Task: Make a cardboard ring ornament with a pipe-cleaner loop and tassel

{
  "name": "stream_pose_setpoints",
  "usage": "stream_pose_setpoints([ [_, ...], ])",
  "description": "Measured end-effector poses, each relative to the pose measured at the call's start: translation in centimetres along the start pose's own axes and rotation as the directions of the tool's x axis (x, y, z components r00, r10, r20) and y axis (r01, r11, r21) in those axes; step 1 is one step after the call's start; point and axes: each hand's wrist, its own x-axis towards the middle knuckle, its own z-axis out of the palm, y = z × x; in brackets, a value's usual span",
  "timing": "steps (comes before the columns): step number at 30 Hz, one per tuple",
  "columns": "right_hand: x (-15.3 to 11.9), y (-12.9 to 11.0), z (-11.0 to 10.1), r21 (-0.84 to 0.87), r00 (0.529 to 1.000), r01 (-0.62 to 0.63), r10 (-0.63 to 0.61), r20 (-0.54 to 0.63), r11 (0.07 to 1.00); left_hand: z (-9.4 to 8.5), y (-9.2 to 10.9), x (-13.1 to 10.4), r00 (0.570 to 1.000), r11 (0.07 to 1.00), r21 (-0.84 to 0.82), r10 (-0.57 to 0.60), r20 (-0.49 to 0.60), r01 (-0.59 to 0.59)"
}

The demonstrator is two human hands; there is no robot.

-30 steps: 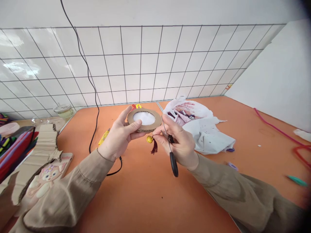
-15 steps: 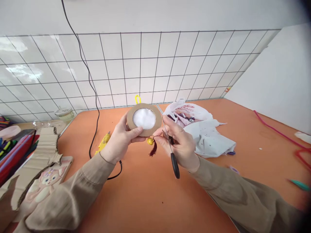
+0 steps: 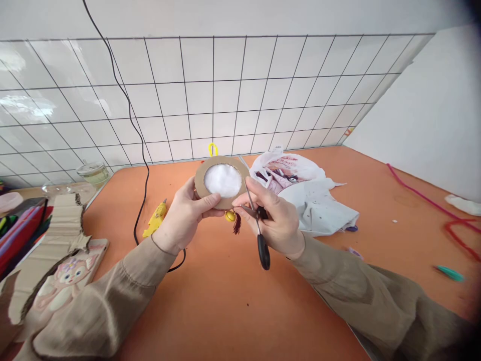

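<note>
My left hand (image 3: 188, 213) grips the left and lower edge of a round cardboard ring (image 3: 240, 168) with a white centre (image 3: 223, 181). A yellow loop (image 3: 213, 149) sticks up from its top. Below the ring hang a yellow bell (image 3: 230, 216) and a dark red tassel (image 3: 236, 224). My right hand (image 3: 276, 218) is closed around scissors with black handles (image 3: 263, 252), their blades apart near the ring's lower right edge. The fingertips of that hand pinch at the thin cord beside the ring.
A yellow glue gun (image 3: 155, 218) with a black cable lies left of my hands. Behind my right hand is a white plastic bag (image 3: 311, 200). Torn cardboard (image 3: 62, 225) and a cartoon-figure case (image 3: 75, 278) are at left; a green object (image 3: 450, 273) and red strips (image 3: 417, 199) at right.
The view has shifted slightly. My right hand and the scissors have moved a little left and up, closer to the ring's lower right edge. Both hands keep their hold.
</note>
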Motion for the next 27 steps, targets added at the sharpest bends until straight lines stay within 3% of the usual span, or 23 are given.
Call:
stream_pose_setpoints([
  [6, 0.1, 0.0, 0.2, -0.049, 1.000, 0.019, -0.019, 0.001, 0.999, 0.5, -0.1, -0.2, 0.999, 1.000, 0.000, 0.029, 0.027, -0.029],
  [11, 0.0, 0.0, 0.7, -0.029, 0.999, -0.035, 0.035, -0.014, 0.999, 0.9, -0.4, -0.5, 0.999, 0.999, 0.003, 0.038, -0.004, -0.038],
  [17, 0.4, 0.0, 0.7, -0.159, 0.997, -0.059, 0.051, -0.052, 0.985, 1.0, -0.9, -0.4, 0.997, 0.998, -0.007, 0.067, -0.036, -0.067],
  [27, 0.4, 0.2, 0.5, -0.285, 0.977, -0.207, 0.184, -0.106, 0.936, 1.1, -0.8, -0.5, 0.997, 0.996, 0.074, 0.051, -0.064, -0.047],
])
